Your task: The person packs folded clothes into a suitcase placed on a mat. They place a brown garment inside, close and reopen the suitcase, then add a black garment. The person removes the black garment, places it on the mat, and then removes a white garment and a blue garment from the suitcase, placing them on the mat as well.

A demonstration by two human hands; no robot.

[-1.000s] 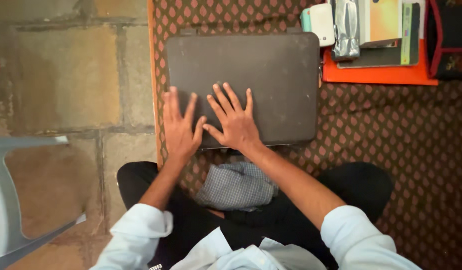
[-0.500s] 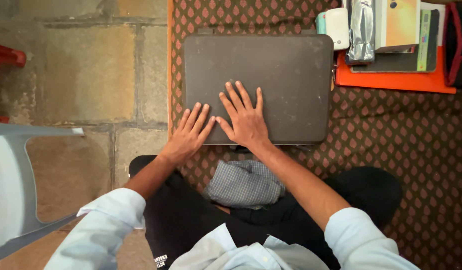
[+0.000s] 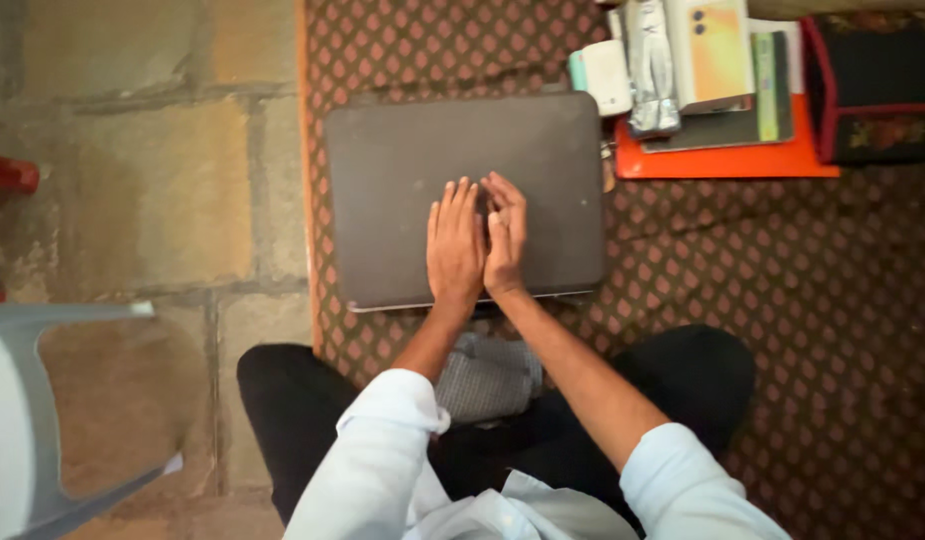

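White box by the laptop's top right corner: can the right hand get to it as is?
Probably yes. The right hand lies flat on the closed laptop, holding nothing; the white box sits just past the lid's corner with nothing between.

The closed laptop has a matt, dusty grey lid, lying on a woven patterned cloth mat beside a rough stone floor, a glossy orange folder and a crinkled shiny plastic packet.
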